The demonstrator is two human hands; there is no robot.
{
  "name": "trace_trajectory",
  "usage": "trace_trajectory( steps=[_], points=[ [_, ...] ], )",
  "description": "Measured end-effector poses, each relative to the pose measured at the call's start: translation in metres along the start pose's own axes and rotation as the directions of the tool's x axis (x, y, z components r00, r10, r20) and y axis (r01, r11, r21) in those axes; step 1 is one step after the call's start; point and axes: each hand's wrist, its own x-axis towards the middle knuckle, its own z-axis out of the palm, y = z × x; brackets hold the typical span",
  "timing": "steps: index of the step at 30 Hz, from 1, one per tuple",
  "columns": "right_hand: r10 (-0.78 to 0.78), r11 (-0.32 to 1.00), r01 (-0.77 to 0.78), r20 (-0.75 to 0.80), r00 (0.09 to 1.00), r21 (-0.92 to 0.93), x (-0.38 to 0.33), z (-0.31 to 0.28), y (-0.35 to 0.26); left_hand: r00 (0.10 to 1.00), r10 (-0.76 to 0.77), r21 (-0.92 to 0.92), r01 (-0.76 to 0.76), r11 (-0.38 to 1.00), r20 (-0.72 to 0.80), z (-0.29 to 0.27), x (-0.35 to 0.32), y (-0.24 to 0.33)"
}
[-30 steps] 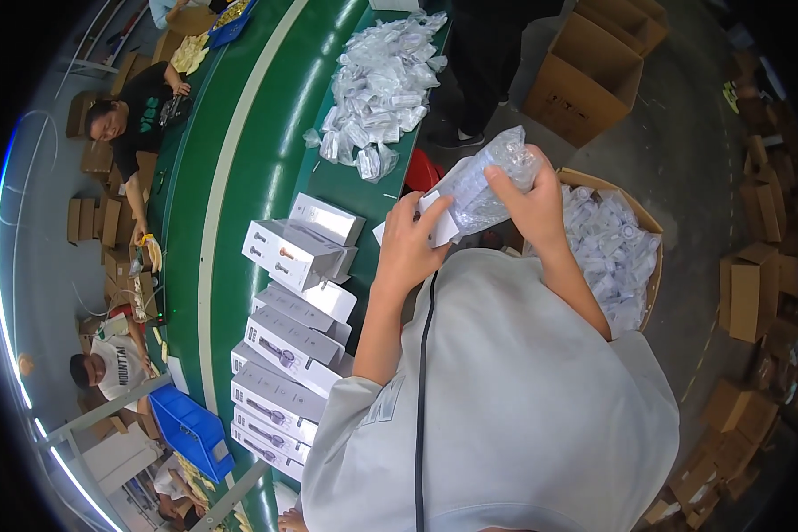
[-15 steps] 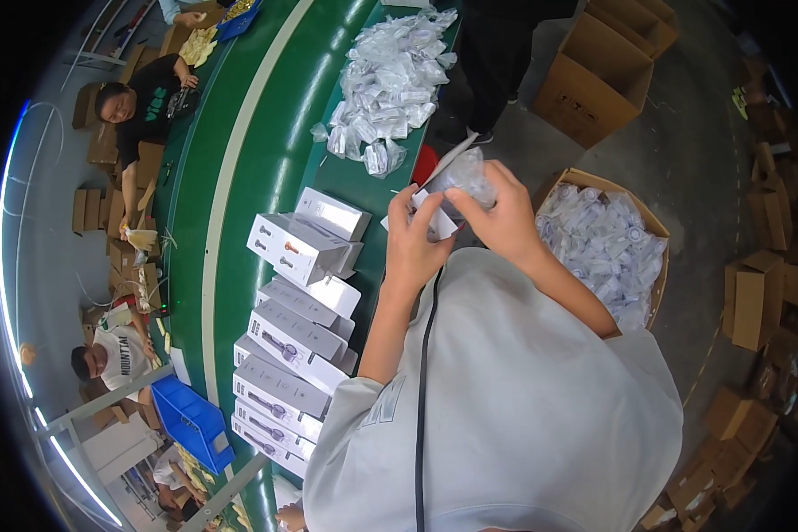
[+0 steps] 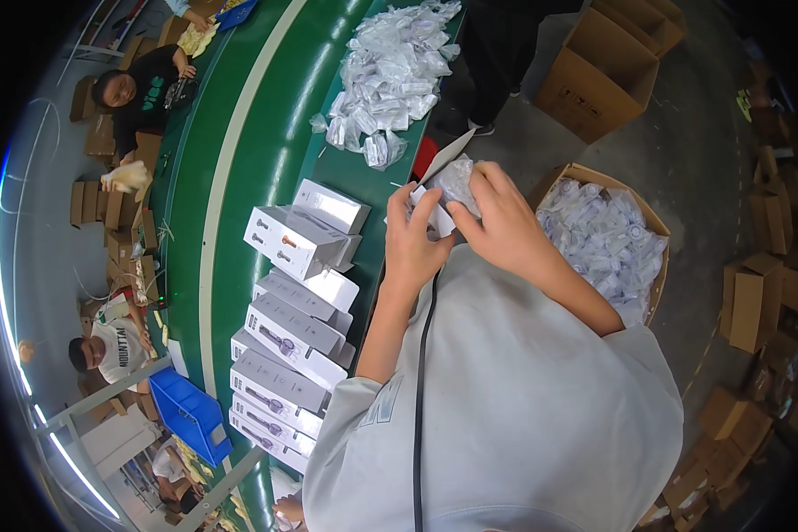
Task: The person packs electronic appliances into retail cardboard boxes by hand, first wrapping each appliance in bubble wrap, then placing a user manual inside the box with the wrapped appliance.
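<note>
Both my hands hold a small clear plastic bag [image 3: 457, 180] with a white item inside, just above the edge of the green conveyor belt [image 3: 239, 168]. My left hand [image 3: 414, 239] grips its left side, fingers curled over a white flap. My right hand [image 3: 501, 217] covers the bag from the right, thumb pressed against it. An open white box [image 3: 306, 230] stands on the belt just left of my hands, its lid raised.
Several closed white boxes [image 3: 284, 355] line the belt's near edge. A heap of clear bagged parts [image 3: 390, 80] lies farther up the belt. A cardboard carton [image 3: 607, 244] full of similar bags stands at my right. Other people sit across the belt at left. Blue bin [image 3: 189, 412] below.
My hands came down from a raised position with the bag and drew closer together, folding the bag into a smaller bundle near the belt edge.
</note>
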Motion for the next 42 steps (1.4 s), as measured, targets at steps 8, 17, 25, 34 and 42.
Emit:
trace_trajectory(
  steps=[8, 17, 25, 34, 42],
  points=[
    [0.108, 0.990, -0.110, 0.022, 0.994, 0.086, -0.002, 0.003, 0.006, 1.000, -0.001, 0.027, 0.000, 1.000, 0.026, 0.002, -0.009, -0.006],
    [-0.014, 0.989, -0.010, 0.158, 0.987, 0.148, -0.012, 0.040, 0.019, 1.000, 0.028, 0.131, -0.027, 0.991, -0.004, -0.003, -0.030, -0.023],
    [0.067, 0.982, -0.143, 0.486, 0.871, 0.122, -0.002, 0.058, 0.013, 0.990, -0.119, 0.106, 0.127, 0.986, -0.074, -0.009, -0.049, -0.026],
    [-0.028, 0.946, -0.139, 0.498, 0.867, 0.294, 0.010, 0.088, -0.002, 0.959, -0.235, 0.177, 0.262, 0.949, -0.161, -0.032, -0.061, -0.032],
    [0.020, 0.931, -0.247, 0.638, 0.770, 0.268, 0.060, 0.162, 0.052, 0.779, -0.573, 0.090, 0.609, 0.788, -0.254, -0.032, -0.107, -0.039]
  ],
)
